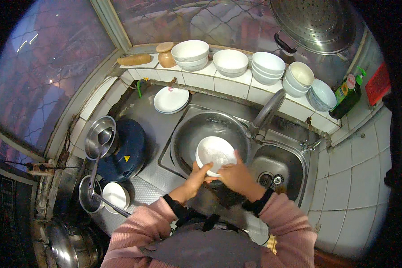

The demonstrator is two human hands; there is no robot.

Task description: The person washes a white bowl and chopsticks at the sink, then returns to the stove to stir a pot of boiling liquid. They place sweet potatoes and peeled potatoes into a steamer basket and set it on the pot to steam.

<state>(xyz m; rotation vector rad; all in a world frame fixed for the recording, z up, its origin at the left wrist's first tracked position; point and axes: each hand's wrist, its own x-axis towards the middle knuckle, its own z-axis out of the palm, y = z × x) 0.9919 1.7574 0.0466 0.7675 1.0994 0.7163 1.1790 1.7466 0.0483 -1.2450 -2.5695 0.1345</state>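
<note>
A bowl [215, 149] over the basin [183, 134] is gripped at its near side by left hand [194, 179] and right hand [238, 178], with the faucet [270, 108] beyond at right, plates [170, 100] on the counter [152, 134], and stacked bowls [267, 68] along the ledge [202, 81].
</note>
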